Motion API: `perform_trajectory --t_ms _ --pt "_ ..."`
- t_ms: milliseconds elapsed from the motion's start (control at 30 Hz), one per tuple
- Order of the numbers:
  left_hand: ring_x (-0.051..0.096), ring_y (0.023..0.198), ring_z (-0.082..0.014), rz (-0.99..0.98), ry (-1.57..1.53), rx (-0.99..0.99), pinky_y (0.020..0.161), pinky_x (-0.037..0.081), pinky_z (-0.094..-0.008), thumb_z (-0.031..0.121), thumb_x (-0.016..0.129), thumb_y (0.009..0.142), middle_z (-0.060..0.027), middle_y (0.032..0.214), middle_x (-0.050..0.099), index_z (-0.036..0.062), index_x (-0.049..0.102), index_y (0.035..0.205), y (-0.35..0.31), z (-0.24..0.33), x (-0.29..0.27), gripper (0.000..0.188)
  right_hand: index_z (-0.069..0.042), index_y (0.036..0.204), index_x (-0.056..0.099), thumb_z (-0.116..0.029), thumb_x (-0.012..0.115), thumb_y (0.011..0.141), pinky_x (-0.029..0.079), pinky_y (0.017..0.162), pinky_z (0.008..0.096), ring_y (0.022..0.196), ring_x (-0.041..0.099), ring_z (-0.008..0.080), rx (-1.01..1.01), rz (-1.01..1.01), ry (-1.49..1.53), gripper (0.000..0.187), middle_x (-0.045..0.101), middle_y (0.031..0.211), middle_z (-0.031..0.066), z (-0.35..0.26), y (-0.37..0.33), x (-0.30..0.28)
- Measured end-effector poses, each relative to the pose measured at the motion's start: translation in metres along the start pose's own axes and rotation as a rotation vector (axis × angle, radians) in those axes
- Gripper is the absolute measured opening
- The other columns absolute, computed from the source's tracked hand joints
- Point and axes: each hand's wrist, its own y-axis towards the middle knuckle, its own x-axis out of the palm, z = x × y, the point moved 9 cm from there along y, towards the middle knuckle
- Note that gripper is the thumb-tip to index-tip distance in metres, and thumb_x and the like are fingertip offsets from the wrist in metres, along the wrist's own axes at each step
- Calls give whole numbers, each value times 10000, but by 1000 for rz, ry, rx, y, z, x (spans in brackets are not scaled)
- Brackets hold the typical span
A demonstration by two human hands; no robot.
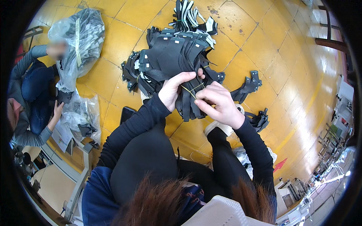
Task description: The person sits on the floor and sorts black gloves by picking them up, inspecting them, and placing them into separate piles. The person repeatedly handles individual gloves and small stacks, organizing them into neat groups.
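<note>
A bundle of black fabric strips (186, 107) hangs between my hands, in front of my knees. My left hand (174, 89) is closed around the bundle from the left side. On the other side my right hand (218, 102) pinches a thin yellow elastic band (187, 90), which is stretched across the strips. Just beyond my hands is a heap of flat black fabric pieces (164, 56) with small white labels along their edges. How the band passes behind the bundle is hidden.
Black-and-white strips (184, 17) lie tied at the heap's far end. Smaller black bundles (247, 87) rest on the yellow tiled floor (271, 49) to the right. At left, another person's hand (57, 112) is beside clear plastic bags (88, 41). A dark phone-like object (127, 114) is near my left knee.
</note>
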Motion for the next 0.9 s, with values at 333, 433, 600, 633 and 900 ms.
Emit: perform_trajectory --t_ms 333,433,600,633,900 --pt "620 853 -117 171 70 41 776 510 -267 214 639 876 -44 928 662 21 664 1000 -6 8 -4 230 -92 813 630 -123 733 750 384 662 320 649 546 181 -204 -35 -144 125 548 693 15 -22 -16 12" --pt "626 860 -140 157 140 57 788 524 -290 263 603 894 -66 966 657 10 629 1068 -9 14 -4 308 -94 789 629 -118 726 751 378 672 323 641 530 184 -230 -10 -69 107 515 680 12 -35 -15 9" --pt "626 934 -207 47 28 188 901 482 -344 221 585 878 -104 1007 667 0 646 1039 -16 29 10 280 -82 736 616 -96 712 762 380 677 355 600 477 198 -338 38 33 100 448 622 24 -38 -16 -8" --pt "621 951 -225 17 -6 198 917 473 -354 213 582 870 -123 1026 664 -11 644 1038 -16 31 16 286 -87 743 616 -102 715 771 382 680 352 593 471 200 -353 87 10 103 444 617 20 -40 -20 -17" --pt "591 958 -266 -159 98 427 923 452 -388 222 555 816 -100 935 634 34 593 989 -68 84 78 258 -73 898 653 -81 712 809 407 654 306 656 508 190 -178 297 -37 108 560 662 33 -63 -26 -59"
